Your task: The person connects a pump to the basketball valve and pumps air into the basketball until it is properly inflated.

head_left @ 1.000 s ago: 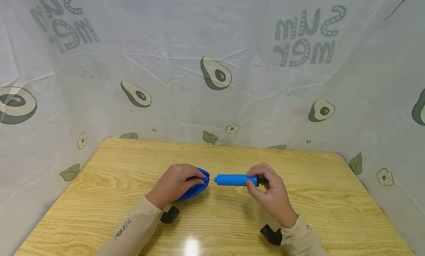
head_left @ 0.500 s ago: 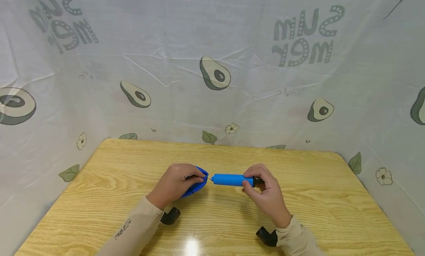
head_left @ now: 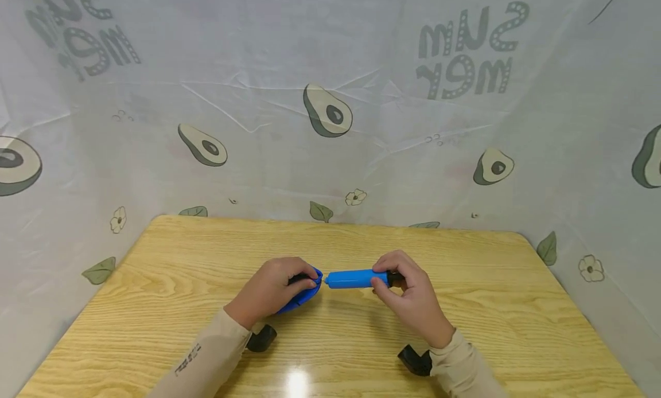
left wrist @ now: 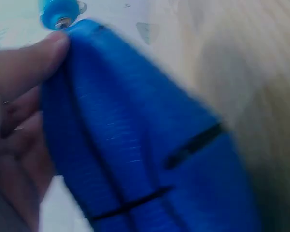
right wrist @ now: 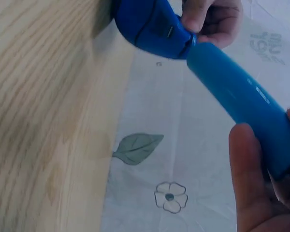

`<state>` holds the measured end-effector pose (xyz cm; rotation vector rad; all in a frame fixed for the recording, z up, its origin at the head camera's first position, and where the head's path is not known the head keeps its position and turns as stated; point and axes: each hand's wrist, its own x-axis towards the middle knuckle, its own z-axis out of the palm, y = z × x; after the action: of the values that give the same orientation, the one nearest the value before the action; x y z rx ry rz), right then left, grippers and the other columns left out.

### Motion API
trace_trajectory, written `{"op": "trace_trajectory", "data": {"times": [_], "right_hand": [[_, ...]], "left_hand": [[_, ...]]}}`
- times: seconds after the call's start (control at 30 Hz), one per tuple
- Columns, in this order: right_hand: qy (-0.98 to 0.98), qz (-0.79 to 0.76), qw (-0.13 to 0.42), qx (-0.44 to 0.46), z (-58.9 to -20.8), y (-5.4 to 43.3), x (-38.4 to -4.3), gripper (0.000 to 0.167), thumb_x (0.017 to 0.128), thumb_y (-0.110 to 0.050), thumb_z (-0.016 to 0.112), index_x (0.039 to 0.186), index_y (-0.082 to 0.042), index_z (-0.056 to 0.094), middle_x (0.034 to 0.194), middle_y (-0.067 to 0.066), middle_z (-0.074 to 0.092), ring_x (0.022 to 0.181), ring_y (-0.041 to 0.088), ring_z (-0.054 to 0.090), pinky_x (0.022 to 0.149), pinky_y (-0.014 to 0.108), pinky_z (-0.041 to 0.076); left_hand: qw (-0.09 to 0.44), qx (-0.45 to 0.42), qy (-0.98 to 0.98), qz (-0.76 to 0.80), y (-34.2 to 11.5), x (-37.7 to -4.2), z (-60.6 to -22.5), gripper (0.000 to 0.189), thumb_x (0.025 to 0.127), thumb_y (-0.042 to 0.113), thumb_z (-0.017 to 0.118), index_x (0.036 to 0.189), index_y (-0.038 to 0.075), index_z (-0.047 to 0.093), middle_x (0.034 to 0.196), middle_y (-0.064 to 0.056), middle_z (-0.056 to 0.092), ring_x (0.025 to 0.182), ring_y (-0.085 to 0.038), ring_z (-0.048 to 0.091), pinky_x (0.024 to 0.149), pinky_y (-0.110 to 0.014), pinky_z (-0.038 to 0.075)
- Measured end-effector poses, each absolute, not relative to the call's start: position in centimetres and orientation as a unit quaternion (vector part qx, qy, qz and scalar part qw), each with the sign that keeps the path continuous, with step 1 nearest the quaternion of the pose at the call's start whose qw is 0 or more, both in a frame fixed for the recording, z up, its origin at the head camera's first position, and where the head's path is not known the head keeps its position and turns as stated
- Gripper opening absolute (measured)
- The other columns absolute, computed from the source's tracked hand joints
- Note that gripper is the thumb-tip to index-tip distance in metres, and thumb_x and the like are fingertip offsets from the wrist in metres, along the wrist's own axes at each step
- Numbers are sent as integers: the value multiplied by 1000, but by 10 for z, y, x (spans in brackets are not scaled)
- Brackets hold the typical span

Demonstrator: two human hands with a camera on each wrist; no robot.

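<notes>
A limp, deflated blue ball with black lines (left wrist: 116, 111) is folded in my left hand (head_left: 279, 284), whose thumb and fingers pinch its rim near the right end. My right hand (head_left: 410, 299) grips a light-blue hand pump (head_left: 353, 279) around its rear end, close to a black part. The pump lies level in the head view, its front end facing the pinched spot. A short metal needle (left wrist: 63, 22) shows at the pump's tip against the ball, beside the left thumb. How deep the needle sits in the ball cannot be seen.
Both hands are above a wood-grain table (head_left: 465, 283). Black camera mounts hang under the left wrist (head_left: 261, 338) and the right wrist (head_left: 415, 361). A pale curtain printed with avocados (head_left: 327, 110) encloses the table at the back and sides.
My right hand has moved left with the pump, and the gap between pump and ball has narrowed. The left hand keeps its pinch on the ball. The head view has shifted slightly.
</notes>
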<state>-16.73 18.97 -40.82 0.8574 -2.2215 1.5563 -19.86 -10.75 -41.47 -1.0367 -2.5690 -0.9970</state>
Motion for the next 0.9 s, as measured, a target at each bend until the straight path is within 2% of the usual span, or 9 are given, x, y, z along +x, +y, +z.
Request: {"op": "trace_trajectory", "data": {"times": [0.1, 0.23, 0.33, 0.47, 0.57, 0.67, 0.9], "right_hand": [[-783, 527, 138, 300, -404, 194, -168, 28, 94, 5, 73, 116, -11, 67, 111, 6, 64, 80, 14, 64, 65, 25, 60], [-795, 515, 109, 302, -405, 196, -168, 31, 92, 1, 76, 120, -10, 67, 113, 8, 67, 85, 14, 67, 72, 26, 61], [-809, 489, 81, 316, -405, 195, -169, 33, 93, -3, 77, 123, -13, 67, 119, 6, 67, 90, 13, 67, 75, 27, 62], [-826, 450, 53, 336, -405, 198, -170, 34, 95, -8, 77, 125, -20, 67, 121, -1, 68, 93, 10, 68, 74, 33, 62], [-837, 433, 35, 333, -404, 201, -169, 29, 95, -15, 78, 122, -22, 70, 115, -5, 71, 91, 9, 67, 73, 34, 61], [-847, 426, 33, 315, -401, 205, -168, 27, 93, -20, 80, 119, -22, 73, 110, -9, 72, 87, 8, 66, 70, 30, 59], [-841, 435, 73, 313, -391, 206, -164, 32, 90, -13, 82, 120, -19, 75, 109, -7, 72, 88, 9, 67, 73, 28, 60]], "left_hand": [[46, -327, -893, -305, -110, -198, -408, 16, 99, 24, 73, 114, 18, 73, 111, 5, 74, 101, -10, 70, 88, -31, 60], [-6, -285, -924, -254, -118, -197, -401, 23, 98, 35, 74, 115, 19, 72, 109, 6, 73, 98, -12, 69, 85, -35, 59], [-29, -282, -931, -229, -123, -198, -400, 24, 96, 39, 75, 111, 20, 75, 104, 7, 74, 93, -11, 69, 81, -35, 59], [-51, -322, -919, -224, -126, -201, -403, 18, 95, 39, 77, 104, 24, 80, 101, 13, 75, 90, -6, 68, 79, -31, 59], [-48, -347, -909, -227, -127, -202, -406, 15, 95, 37, 76, 103, 25, 81, 101, 13, 76, 91, -4, 68, 80, -30, 59], [-22, -352, -906, -233, -127, -203, -409, 18, 97, 35, 74, 109, 23, 79, 104, 12, 76, 95, -5, 69, 82, -29, 60], [50, -368, -890, -265, -120, -202, -410, 22, 98, 29, 72, 116, 17, 78, 108, 7, 77, 101, -9, 71, 87, -30, 61]]}}
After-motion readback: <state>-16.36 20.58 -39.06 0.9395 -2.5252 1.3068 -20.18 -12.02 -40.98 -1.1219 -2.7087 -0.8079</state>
